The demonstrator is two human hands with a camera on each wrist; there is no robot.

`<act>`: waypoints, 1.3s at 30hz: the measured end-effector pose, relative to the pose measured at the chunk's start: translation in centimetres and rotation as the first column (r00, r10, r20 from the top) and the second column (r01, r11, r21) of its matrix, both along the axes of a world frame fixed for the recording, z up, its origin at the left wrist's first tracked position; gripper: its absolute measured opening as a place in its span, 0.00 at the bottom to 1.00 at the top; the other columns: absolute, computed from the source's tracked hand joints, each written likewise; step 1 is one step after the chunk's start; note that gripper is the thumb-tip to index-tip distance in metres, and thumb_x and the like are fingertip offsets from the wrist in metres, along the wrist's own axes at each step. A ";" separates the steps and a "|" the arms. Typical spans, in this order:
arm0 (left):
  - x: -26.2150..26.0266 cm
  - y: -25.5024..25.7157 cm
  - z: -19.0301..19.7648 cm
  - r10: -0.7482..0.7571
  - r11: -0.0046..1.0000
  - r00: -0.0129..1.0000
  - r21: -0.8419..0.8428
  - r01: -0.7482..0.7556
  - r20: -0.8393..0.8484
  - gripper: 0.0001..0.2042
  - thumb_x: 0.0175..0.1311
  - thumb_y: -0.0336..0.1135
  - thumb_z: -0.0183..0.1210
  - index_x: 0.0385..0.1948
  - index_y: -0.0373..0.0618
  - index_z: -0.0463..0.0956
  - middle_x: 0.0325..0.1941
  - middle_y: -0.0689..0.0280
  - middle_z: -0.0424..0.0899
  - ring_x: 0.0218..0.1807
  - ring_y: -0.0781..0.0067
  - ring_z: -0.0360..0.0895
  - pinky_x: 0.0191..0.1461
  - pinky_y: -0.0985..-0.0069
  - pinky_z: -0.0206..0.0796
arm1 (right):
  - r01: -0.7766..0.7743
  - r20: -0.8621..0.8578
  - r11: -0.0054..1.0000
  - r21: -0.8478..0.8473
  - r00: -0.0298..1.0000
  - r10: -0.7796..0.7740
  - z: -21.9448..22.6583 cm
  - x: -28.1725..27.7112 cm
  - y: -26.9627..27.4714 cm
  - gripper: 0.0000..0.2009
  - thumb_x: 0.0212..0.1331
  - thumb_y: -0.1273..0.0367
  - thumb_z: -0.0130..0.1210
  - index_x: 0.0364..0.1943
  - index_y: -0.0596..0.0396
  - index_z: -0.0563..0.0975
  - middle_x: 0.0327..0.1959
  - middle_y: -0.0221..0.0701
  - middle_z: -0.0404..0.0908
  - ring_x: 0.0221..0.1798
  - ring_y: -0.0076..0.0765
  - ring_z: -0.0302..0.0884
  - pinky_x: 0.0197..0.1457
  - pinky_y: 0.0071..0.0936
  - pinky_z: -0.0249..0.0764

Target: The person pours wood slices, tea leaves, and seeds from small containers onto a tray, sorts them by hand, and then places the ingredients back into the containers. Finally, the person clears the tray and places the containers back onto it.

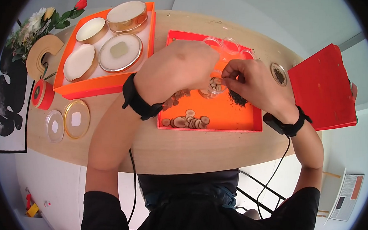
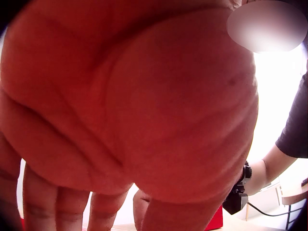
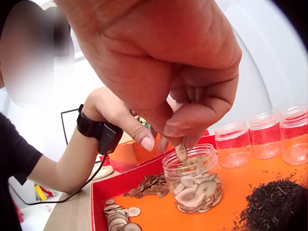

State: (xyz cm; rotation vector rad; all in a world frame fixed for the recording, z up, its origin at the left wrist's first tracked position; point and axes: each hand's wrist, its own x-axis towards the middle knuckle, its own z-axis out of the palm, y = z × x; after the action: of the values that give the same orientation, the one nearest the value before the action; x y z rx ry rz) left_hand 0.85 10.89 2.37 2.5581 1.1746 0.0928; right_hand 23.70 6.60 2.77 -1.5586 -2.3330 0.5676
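Note:
In the right wrist view, my right hand (image 3: 202,91) pinches a small dried slice (image 3: 181,151) between thumb and fingers, right at the mouth of a clear jar (image 3: 192,166). Pale, dark-rimmed slices partly fill this jar, which stands in a red-and-orange tray (image 1: 234,122). My left hand (image 1: 181,65) hovers over the tray's left part beside the jar, thumb extended; its fingers reach down fairly straight in the left wrist view. Around the jar lie round slices (image 1: 188,121), reddish-brown pieces (image 3: 148,185) and a dark heap of dried shreds (image 3: 272,207).
Three clear jars (image 3: 233,147) stand toward the tray's far side. Left of it, an orange box (image 1: 103,88) holds several round containers. Two round lids (image 1: 77,131) lie at the front left. A small dish (image 1: 279,85) and a red box lid (image 1: 322,91) are on the right.

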 end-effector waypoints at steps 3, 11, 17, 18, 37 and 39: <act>-0.3 -0.6 -0.1 -0.022 1.000 0.999 0.022 0.021 0.042 0.17 0.69 0.30 0.62 0.57 0.38 0.83 0.46 0.49 0.90 0.53 0.46 0.88 0.58 0.52 0.79 | -0.006 -0.007 0.998 0.066 1.000 0.007 0.1 -0.4 -0.8 0.08 0.70 0.75 0.65 0.47 0.67 0.87 0.35 0.45 0.92 0.33 0.42 0.90 0.39 0.37 0.83; -0.5 -0.5 -0.6 -0.019 0.996 0.993 0.087 0.009 0.118 0.15 0.69 0.30 0.62 0.56 0.37 0.84 0.38 0.50 0.90 0.47 0.47 0.90 0.52 0.52 0.80 | -0.049 0.008 0.998 0.046 0.999 0.048 0.1 -0.5 -0.8 0.09 0.70 0.77 0.65 0.50 0.67 0.87 0.36 0.47 0.92 0.33 0.43 0.90 0.40 0.39 0.83; -1.0 -0.2 0.4 0.032 0.999 0.999 0.031 -0.033 0.036 0.15 0.69 0.31 0.62 0.55 0.39 0.85 0.41 0.48 0.90 0.50 0.45 0.89 0.57 0.52 0.80 | -0.032 0.004 0.996 0.087 0.999 0.032 -0.2 -1.0 -0.6 0.08 0.70 0.77 0.65 0.49 0.66 0.88 0.36 0.47 0.91 0.28 0.43 0.86 0.38 0.39 0.81; -1.4 -0.3 0.3 -0.010 0.987 0.999 0.159 0.001 0.054 0.16 0.68 0.31 0.63 0.56 0.40 0.85 0.43 0.49 0.90 0.52 0.46 0.88 0.59 0.52 0.80 | -0.048 -0.001 0.995 0.091 0.999 0.049 -0.5 -0.8 -0.4 0.08 0.70 0.77 0.66 0.48 0.66 0.88 0.35 0.47 0.91 0.28 0.44 0.86 0.38 0.38 0.81; -4.3 0.6 -3.3 -0.398 0.736 0.787 0.676 -0.033 0.471 0.09 0.56 0.31 0.67 0.35 0.40 0.78 0.38 0.56 0.83 0.44 0.48 0.83 0.46 0.57 0.77 | -0.490 0.101 0.867 -0.094 0.861 0.498 -7.1 -10.7 -0.7 0.12 0.64 0.67 0.70 0.36 0.64 0.84 0.38 0.50 0.88 0.47 0.60 0.89 0.49 0.54 0.84; -3.9 0.5 -3.0 -0.369 0.737 0.805 0.674 -0.050 0.464 0.09 0.54 0.31 0.67 0.33 0.40 0.79 0.36 0.56 0.83 0.42 0.48 0.83 0.44 0.57 0.77 | -0.475 0.120 0.872 -0.121 0.865 0.487 -7.1 -10.8 -0.7 0.12 0.63 0.66 0.71 0.35 0.64 0.84 0.38 0.50 0.88 0.47 0.61 0.89 0.49 0.54 0.84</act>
State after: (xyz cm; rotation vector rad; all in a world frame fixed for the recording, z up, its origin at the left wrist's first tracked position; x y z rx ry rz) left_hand -3.06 11.38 -0.68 2.8335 0.7201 1.3805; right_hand 12.88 5.91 -4.34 -1.0646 -2.8691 0.6896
